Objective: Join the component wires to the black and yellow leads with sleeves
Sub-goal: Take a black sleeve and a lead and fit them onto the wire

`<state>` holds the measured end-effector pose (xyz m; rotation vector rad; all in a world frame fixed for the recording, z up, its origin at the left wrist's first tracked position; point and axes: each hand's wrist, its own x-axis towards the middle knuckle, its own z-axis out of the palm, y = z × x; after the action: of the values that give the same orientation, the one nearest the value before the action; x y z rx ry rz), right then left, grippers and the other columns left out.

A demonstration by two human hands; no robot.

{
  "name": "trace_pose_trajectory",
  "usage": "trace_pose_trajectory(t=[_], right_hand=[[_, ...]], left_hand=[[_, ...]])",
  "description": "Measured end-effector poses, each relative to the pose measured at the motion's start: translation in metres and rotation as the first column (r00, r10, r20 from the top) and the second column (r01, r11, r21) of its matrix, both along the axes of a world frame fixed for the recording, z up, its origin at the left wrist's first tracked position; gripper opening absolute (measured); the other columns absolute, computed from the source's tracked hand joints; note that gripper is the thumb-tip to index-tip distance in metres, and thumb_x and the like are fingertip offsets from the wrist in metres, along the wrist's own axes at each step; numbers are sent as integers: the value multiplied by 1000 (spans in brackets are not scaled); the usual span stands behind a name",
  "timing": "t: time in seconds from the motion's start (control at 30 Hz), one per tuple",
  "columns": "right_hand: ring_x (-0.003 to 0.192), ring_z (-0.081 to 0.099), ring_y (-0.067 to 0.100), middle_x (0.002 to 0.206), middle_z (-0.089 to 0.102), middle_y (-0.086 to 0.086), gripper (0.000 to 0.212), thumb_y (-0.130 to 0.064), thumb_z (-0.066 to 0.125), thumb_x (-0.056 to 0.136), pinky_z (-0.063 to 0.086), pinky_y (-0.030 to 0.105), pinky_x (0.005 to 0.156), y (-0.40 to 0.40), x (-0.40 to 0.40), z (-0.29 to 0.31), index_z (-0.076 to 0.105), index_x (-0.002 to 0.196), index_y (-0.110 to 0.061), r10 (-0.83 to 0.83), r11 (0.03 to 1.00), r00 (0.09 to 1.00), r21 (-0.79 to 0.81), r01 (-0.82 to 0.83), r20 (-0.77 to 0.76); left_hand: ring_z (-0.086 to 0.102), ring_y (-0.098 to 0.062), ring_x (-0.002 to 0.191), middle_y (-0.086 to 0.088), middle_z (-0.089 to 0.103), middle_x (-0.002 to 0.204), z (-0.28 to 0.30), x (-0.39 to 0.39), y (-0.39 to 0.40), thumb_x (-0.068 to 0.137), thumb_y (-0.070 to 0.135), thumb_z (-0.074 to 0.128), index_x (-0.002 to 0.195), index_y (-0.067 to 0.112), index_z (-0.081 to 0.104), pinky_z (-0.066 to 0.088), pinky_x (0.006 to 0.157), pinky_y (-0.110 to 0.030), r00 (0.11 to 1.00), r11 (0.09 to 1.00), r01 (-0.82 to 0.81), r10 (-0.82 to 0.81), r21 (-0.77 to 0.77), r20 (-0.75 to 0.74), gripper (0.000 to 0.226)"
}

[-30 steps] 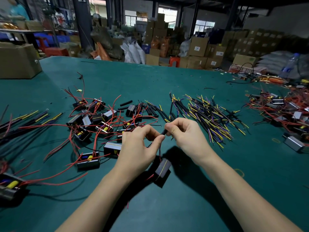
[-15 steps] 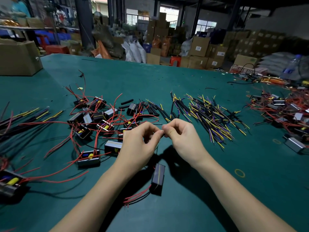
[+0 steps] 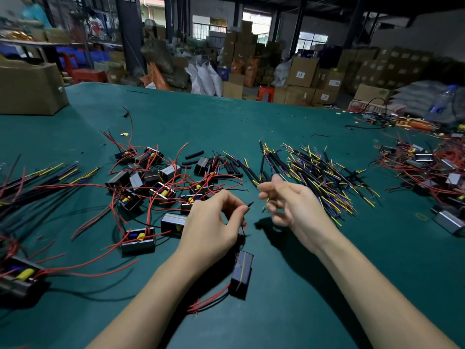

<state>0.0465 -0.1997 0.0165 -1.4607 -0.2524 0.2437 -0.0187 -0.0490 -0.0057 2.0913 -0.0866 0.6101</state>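
Note:
My left hand (image 3: 214, 222) pinches the tip of a thin red wire (image 3: 243, 229) between thumb and forefinger; a short dark end sticks out to the right. That wire runs down to a black component (image 3: 242, 273) lying below the hand. To the right, my right hand (image 3: 292, 205) hovers blurred with loosely spread fingers, apart from the left hand, and I see nothing in it. Just behind it lies the pile of black and yellow leads (image 3: 317, 175). Short black sleeves (image 3: 195, 154) lie further back.
A heap of black components with red wires (image 3: 156, 182) covers the green table (image 3: 276, 311) at left. More leads (image 3: 45, 175) lie far left, another component heap (image 3: 432, 167) far right. A cardboard box (image 3: 30, 86) stands at the back left.
My hands were pressed together on the wire; now the right hand has let go and pulled away to the right. The left hand still pinches the red wire.

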Motion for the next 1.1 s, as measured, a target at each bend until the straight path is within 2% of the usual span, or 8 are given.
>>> trace_pose_trajectory(t=[0.17, 0.33, 0.47, 0.6, 0.7, 0.87, 1.0, 1.1], right_hand=[[45, 45, 7, 79, 64, 3, 22, -19, 52, 97, 28, 15, 37, -8, 3, -3, 67, 87, -7, -53, 963, 998, -260, 63, 44], [41, 46, 12, 68, 63, 2, 22, -18, 54, 95, 28, 17, 33, -3, -1, -8, 68, 85, -6, 1, 877, 999, -479, 24, 51], [33, 46, 9, 60, 60, 6, 30, -23, 49, 99, 25, 14, 29, 7, -11, -8, 64, 83, -2, 140, 888, 986, -431, -163, -86], [31, 45, 9, 51, 56, 4, 33, -32, 55, 96, 23, 12, 30, 18, -17, -9, 60, 75, -6, 147, 905, 971, -371, -209, -188], [32, 42, 6, 52, 53, 2, 24, -23, 59, 94, 21, 12, 30, 21, -18, -9, 61, 76, -7, 145, 929, 963, -303, -211, -228], [39, 41, 2, 51, 51, -6, 17, -11, 61, 91, 26, 10, 35, 18, -14, -8, 62, 74, -11, 159, 977, 949, -97, -191, -271], [43, 45, 3, 60, 49, 4, 10, 0, 56, 91, 35, 11, 39, 21, -13, -11, 61, 84, -5, 128, 991, 944, 63, -114, -303], [42, 47, 5, 61, 49, 7, 18, 8, 52, 90, 38, 12, 40, 22, -13, -12, 58, 77, -2, 124, 980, 952, 183, -74, -279]], left_hand=[[63, -11, 75, 16, 65, 67, 0, -1, 1, 91, 23, 61, 80, 22, 59, 48, 83, -45, 1000, 1000, 4, -3, -18, 18, 11], [55, -14, 68, 13, 56, 68, -2, 0, 3, 96, 29, 50, 86, 25, 49, 48, 72, -42, 1000, 998, 7, -9, -61, -21, 10], [46, -16, 59, 11, 50, 62, -2, -1, 5, 99, 28, 46, 88, 25, 47, 42, 66, -43, 998, 990, 53, -57, -130, -31, 11], [43, -13, 56, 9, 50, 61, 1, -4, 3, 97, 28, 48, 88, 24, 49, 39, 60, -41, 996, 983, 80, -85, -168, -24, 11], [51, -2, 60, 10, 60, 69, 5, -5, 2, 95, 25, 51, 90, 20, 58, 41, 60, -21, 996, 988, 85, -86, -128, -2, 11], [53, -10, 67, 1, 62, 72, 6, -5, 3, 91, 23, 60, 81, 11, 62, 42, 65, -21, 999, 999, 52, -52, -1, 13, 16], [52, -5, 78, 4, 57, 79, 4, -4, 3, 88, 22, 66, 81, 14, 57, 37, 69, -13, 999, 995, -7, 3, 102, 39, 14], [53, -2, 82, 9, 58, 82, 4, -4, 1, 86, 24, 66, 84, 18, 56, 37, 70, -10, 1000, 995, -7, 4, 95, 24, 12]])
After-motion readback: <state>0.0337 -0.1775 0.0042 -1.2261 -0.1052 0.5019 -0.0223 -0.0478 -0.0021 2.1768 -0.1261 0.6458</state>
